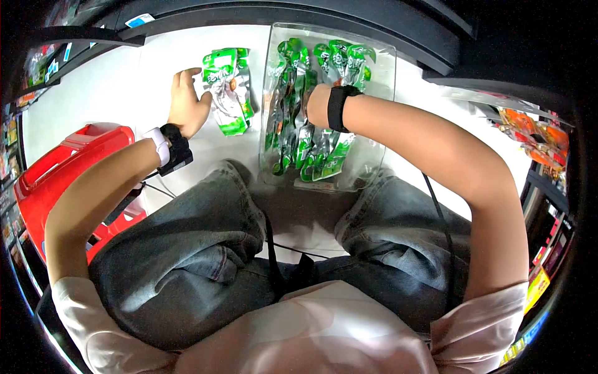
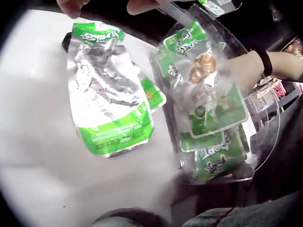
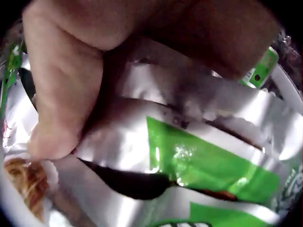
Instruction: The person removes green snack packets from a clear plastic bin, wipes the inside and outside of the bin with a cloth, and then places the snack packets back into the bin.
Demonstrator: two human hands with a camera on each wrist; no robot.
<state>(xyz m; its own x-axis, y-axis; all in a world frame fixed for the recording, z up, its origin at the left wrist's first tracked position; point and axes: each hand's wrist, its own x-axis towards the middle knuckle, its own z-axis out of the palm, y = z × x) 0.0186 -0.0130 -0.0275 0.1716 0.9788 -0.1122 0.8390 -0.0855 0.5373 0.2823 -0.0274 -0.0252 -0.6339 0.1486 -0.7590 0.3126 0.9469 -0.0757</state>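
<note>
My left hand (image 1: 188, 105) is beside silver-and-green snack pouches (image 1: 225, 87) that lie overlapped on the white surface. Its thumb and fingers are apart, with the fingertips close to the top end of the upper pouch; the left wrist view shows them just past that end. Down in a clear plastic bin (image 1: 387, 140), my right hand (image 1: 319, 106) reaches among several similar pouches (image 1: 289, 106). Seen from the right wrist, its thumb (image 3: 61, 104) bends down over the silver packs (image 3: 128, 137), and the other fingers are mostly hidden behind them.
A red plastic basket (image 1: 37, 187) stands at the left. Black shelf edging (image 1: 374, 22) runs along the back, above the white surface (image 1: 149, 62). Orange packs (image 1: 536, 137) sit at the far right. My jeans-clad knees (image 1: 237, 187) are close to the front of the bin.
</note>
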